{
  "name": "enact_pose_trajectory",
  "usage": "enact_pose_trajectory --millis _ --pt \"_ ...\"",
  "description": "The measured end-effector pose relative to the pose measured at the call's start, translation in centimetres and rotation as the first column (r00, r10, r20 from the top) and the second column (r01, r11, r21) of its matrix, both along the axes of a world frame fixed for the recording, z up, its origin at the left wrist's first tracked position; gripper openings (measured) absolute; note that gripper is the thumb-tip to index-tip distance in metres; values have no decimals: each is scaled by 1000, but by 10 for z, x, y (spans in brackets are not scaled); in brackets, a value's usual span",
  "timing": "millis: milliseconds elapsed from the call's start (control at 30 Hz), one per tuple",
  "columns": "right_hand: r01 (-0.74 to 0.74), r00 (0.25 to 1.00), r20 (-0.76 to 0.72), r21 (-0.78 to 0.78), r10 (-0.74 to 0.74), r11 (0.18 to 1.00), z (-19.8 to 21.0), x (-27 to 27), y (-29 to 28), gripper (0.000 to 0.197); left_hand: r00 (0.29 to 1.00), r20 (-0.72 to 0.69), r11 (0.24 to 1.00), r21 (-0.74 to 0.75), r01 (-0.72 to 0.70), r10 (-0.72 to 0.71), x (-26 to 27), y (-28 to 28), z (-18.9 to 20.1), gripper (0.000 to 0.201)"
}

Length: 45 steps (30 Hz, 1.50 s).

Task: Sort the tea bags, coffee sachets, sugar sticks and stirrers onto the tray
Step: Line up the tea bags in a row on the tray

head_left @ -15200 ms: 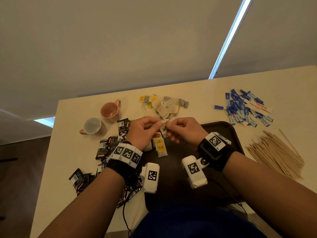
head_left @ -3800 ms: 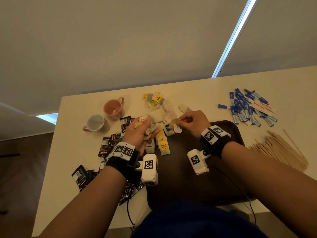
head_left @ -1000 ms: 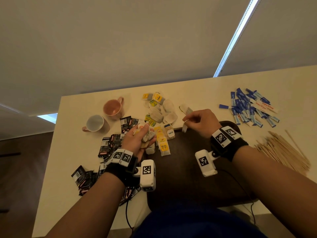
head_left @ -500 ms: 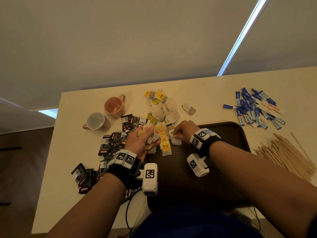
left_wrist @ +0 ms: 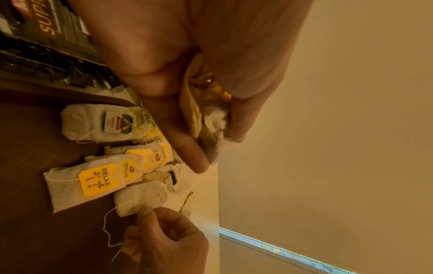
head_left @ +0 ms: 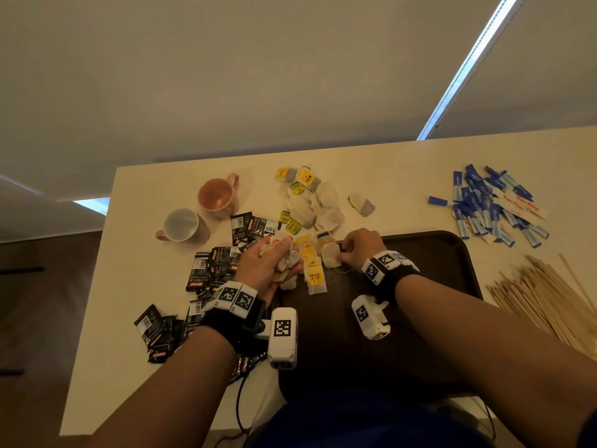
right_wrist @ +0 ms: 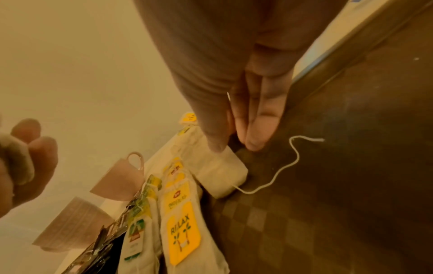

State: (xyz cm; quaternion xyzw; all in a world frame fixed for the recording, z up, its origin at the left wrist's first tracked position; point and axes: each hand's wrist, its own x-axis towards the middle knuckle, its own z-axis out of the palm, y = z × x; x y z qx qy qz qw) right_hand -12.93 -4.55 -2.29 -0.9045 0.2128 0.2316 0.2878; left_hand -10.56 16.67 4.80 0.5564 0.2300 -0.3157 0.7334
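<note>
On the dark brown plastic tray (head_left: pixel 429 253) a row of pale paper tea bags (head_left: pixel 315 279) with yellow tags lines its far left corner. The left hand (head_left: pixel 265 263) clutches a crumpled bunch of tea bags (head_left: pixel 286 255); the right hand (head_left: pixel 360 245) pinches a plain tagless bag (head_left: pixel 330 255) onto the tray, its string trailing, fingertips partly hidden.

Dim warm light; wrist views blurred, yellow-tinted; wide-angle edge distortion.

My cream table (head_left: pixel 403 163) is a mess: dark tray (head_left: pixel 436 260) in front of me, two mugs (head_left: pixel 193 215), black coffee sachets (head_left: pixel 210 270), a tea bag pile (head_left: pixel 310 202), blue sugar sticks (head_left: pixel 491 205) and wooden stirrers (head_left: pixel 542 302) all lying on it.
</note>
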Motion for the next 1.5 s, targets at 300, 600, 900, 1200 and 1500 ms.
enact_pose_trajectory --millis 300,600,900,1200,1500 --pt "48 999 12 55 -49 997 8 -4 3 15 1000 -13 999 -24 24 -24 -2 -4 3 26" --pt "-151 885 464 330 -21 932 93 -5 25 17 996 -90 975 -221 -7 -14 -3 -14 15 46" --pt "-194 894 449 368 9 910 105 3 30 10 988 20 958 -243 153 -153 -17 -14 21 35" --pt "-98 917 358 629 -176 771 123 -10 26 10 993 -1 963 -243 113 -117 -18 -8 21 32" --pt "-20 890 351 668 -291 744 133 -14 19 11 995 -83 952 -305 25 -53 -18 -14 27 28"
